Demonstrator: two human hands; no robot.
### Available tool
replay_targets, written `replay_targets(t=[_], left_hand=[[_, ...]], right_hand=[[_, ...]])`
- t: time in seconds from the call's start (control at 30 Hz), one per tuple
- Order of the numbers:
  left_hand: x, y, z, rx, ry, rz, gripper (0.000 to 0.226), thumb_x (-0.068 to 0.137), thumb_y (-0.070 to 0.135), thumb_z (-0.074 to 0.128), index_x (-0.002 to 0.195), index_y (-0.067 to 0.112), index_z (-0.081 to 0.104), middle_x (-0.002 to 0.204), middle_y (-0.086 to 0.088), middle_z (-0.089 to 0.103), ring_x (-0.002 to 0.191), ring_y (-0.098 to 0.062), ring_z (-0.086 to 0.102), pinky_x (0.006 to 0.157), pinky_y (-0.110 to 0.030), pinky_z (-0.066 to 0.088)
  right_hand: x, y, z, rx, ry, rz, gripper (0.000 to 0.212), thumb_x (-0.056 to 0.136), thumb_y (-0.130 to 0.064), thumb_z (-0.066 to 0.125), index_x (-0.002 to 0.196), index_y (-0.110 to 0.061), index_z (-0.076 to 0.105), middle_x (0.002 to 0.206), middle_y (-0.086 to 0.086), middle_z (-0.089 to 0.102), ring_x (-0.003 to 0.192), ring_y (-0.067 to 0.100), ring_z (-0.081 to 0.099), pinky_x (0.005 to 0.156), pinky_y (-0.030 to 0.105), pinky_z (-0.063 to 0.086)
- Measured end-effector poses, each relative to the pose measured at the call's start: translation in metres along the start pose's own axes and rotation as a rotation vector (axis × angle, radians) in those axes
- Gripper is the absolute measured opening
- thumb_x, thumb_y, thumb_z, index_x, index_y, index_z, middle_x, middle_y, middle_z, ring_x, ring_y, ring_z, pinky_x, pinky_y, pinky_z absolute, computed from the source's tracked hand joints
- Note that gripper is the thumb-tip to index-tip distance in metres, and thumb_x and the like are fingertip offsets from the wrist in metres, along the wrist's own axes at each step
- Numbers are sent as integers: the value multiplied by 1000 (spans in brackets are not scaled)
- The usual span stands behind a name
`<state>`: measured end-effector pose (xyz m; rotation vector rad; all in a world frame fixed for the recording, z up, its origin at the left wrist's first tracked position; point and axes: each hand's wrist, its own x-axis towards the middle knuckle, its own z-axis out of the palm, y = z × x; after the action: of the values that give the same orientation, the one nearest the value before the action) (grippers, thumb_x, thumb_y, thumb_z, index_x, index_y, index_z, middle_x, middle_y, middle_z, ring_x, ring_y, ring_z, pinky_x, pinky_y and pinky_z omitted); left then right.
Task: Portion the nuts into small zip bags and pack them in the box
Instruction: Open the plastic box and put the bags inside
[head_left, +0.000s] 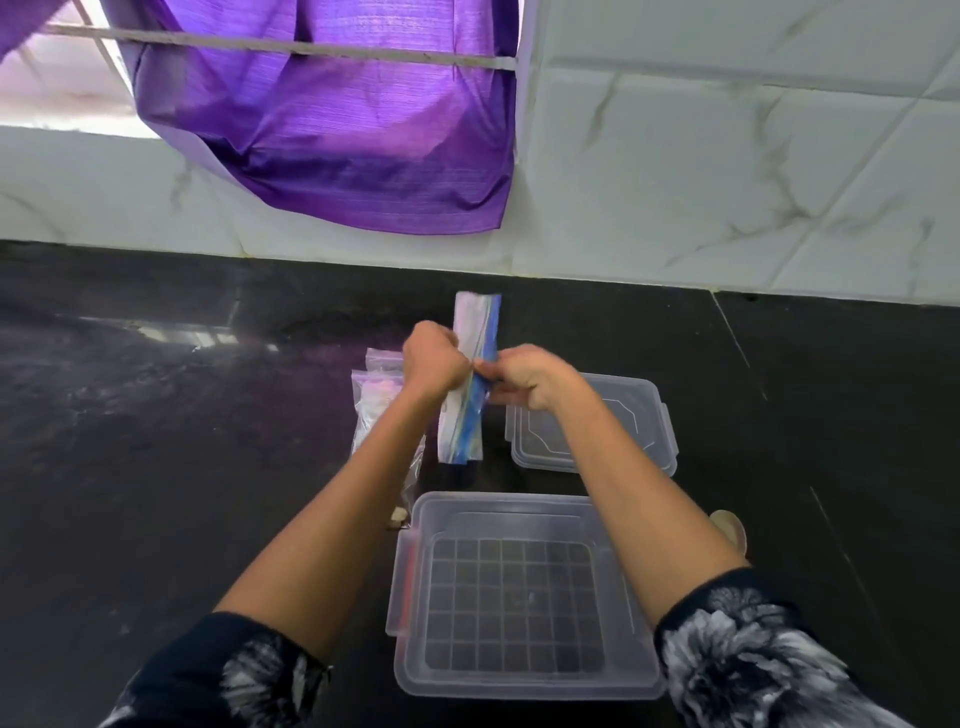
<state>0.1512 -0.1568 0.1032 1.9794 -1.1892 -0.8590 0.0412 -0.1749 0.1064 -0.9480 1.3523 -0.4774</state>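
Both hands (435, 364) (524, 376) pinching (arms fwd)

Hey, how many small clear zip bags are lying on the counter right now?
2 that I can make out: one small zip bag farther back, one small zip bag nearer, overlapping it, both left of the left hand. The forearm may hide more.

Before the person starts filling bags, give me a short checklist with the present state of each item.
1. Both hands on the blue-striped zip bag: ok, left hand and right hand pinch it.
2. Bag mouth open: cannot tell.
3. Box open and ready: ok, lid lies apart behind it.
4. Small zip bags at hand: ok, left of the arms.
5. Nuts in reach: cannot tell.
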Motion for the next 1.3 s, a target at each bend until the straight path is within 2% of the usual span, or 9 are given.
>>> replay_targets(t=[0.13,0.4,0.5,0.7,0.8,0.97,1.13,1.23,1.3], left_hand=[[-21,25,-32,-267,6,74,25,73,-3,77,96,4,70,95,-14,70,83,-23,67,82,-38,58],[-102,42,-87,-565,-9,92,49,79,20,77,118,9,49,92,-6,68,73,-16,69,62,-25,59],[-125,23,-102,-459,23,135,48,75,15,80,116,13,54,94,-6,69,78,-16,70,63,-26,60],[-144,-23,-98,-113,-307,-105,55,65,19,83,113,6,61,96,-13,70,75,-22,69,67,-32,59],[-145,-45,-81,85,-327,-125,53,71,23,83,117,11,60,103,-7,65,79,-16,63,60,-23,48],[-146,-65,-68,138,-263,-112,54,69,30,84,117,16,63,108,-5,66,92,-17,62,78,-30,49],[-178,-57,-61,422,137,272,52,70,23,82,118,21,61,116,0,56,108,-21,49,78,-30,40],[-195,-56,-47,492,69,561,32,80,10,71,111,17,67,117,1,64,108,-24,59,83,-35,48],[-196,-63,-34,673,-52,605,35,86,5,64,120,14,63,142,-5,51,135,-27,42,100,-38,43]], right_hand=[[-34,-23,-15,-54,-20,-126,27,94,-13,55,119,-2,58,109,13,67,87,20,63,72,32,55],[-107,-34,-41,-387,-109,-430,12,95,-11,53,105,-10,58,86,9,60,74,14,55,63,24,47],[-123,-21,-42,-666,-160,-449,1,92,-17,59,93,-16,59,81,13,58,72,18,46,62,28,38],[-136,23,-28,-1014,-259,-365,18,90,-18,64,106,-10,64,87,2,68,51,-5,52,62,23,43],[-133,43,-20,-1100,-219,-324,25,89,-18,64,113,-12,64,106,6,69,83,9,62,70,24,46],[-128,64,-9,-1145,-104,-383,26,88,-17,65,113,-14,67,109,7,67,93,19,61,80,31,47],[-132,79,-5,-1146,15,-483,19,87,-14,65,105,-16,71,94,4,69,80,19,62,77,33,51],[-137,86,-5,-1206,106,-557,16,89,-18,62,103,-20,69,93,3,66,77,19,57,63,24,40],[-145,94,-3,-1226,239,-655,20,85,-20,68,105,-18,68,97,4,67,84,20,62,67,24,45]])
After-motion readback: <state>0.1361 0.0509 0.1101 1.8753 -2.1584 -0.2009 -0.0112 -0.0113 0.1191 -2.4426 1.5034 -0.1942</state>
